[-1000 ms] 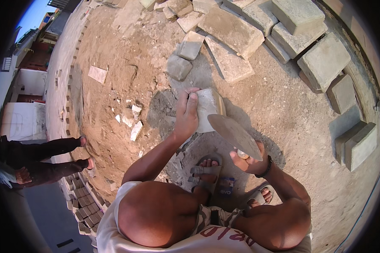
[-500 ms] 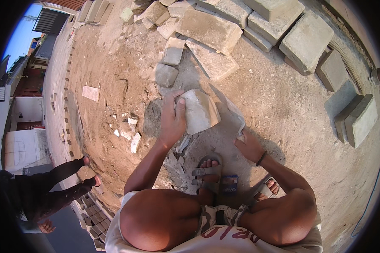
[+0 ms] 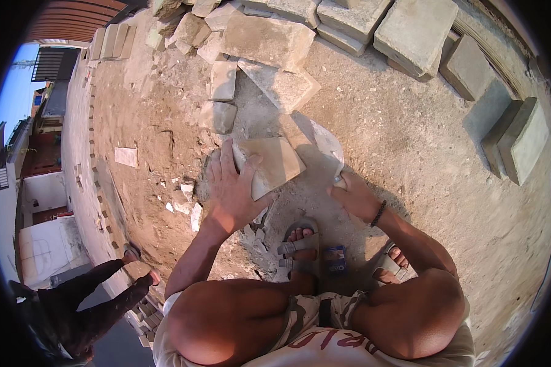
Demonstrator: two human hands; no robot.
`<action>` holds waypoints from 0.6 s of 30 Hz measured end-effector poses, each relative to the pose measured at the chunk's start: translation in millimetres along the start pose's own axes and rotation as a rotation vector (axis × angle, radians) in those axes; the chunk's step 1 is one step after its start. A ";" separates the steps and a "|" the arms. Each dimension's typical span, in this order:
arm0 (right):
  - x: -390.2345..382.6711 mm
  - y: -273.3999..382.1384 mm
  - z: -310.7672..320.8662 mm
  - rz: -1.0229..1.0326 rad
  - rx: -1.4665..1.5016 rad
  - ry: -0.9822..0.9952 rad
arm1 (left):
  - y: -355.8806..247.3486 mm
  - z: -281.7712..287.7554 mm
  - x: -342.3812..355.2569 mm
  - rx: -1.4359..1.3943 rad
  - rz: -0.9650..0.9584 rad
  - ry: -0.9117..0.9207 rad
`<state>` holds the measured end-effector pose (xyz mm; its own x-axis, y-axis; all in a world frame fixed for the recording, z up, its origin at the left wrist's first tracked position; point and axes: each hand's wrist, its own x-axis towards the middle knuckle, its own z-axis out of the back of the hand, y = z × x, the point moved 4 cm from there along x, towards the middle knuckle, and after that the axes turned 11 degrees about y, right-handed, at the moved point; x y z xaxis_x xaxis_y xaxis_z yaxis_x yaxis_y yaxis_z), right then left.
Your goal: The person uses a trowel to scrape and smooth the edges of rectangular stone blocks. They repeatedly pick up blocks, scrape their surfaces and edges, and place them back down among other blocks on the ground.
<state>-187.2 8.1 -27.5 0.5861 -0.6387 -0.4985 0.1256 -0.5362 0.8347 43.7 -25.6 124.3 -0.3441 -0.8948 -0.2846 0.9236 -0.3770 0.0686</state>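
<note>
My left hand (image 3: 234, 186) grips the left side of a broken paving block (image 3: 272, 160), its fingers spread along the edge and the thumb at the near corner. The block's smooth tan face is turned up; whether it rests fully on the ground I cannot tell. In my right hand (image 3: 356, 199), closed round the handle, is a trowel (image 3: 326, 142). Its flat pale blade points away from me, just right of the block. Beyond the block lie two small block pieces (image 3: 223, 81) and a large triangular slab piece (image 3: 283, 88).
Stacked paving blocks (image 3: 416, 37) line the far side, with more blocks (image 3: 523, 140) standing on edge at right. White rubble (image 3: 183, 199) and a loose tile (image 3: 126, 156) lie on the sandy ground at left. Another person's legs (image 3: 98, 300) show at lower left. My sandalled feet (image 3: 303, 248) are close by.
The block has turned from tilted, with its rough side showing, to its flat tan face up. My left hand has shifted left with fingers spread wider. The trowel has stayed close to its place.
</note>
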 end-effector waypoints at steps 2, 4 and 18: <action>-14.0 -3.9 -1.0 0.022 0.116 -0.021 | 22.1 2.6 -8.5 -0.172 0.031 0.010; -25.8 -13.6 2.9 0.034 0.285 -0.064 | 40.8 -8.3 -12.0 -0.382 0.094 0.016; -19.5 22.8 -11.7 0.182 -0.236 -0.081 | 103.1 -120.0 -69.6 -2.036 0.606 -0.041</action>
<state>-186.4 14.8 4.0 0.5514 -0.7597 -0.3448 0.2127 -0.2716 0.9386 183.1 26.5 36.4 0.0164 -0.7895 -0.6135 -0.2725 0.5869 -0.7625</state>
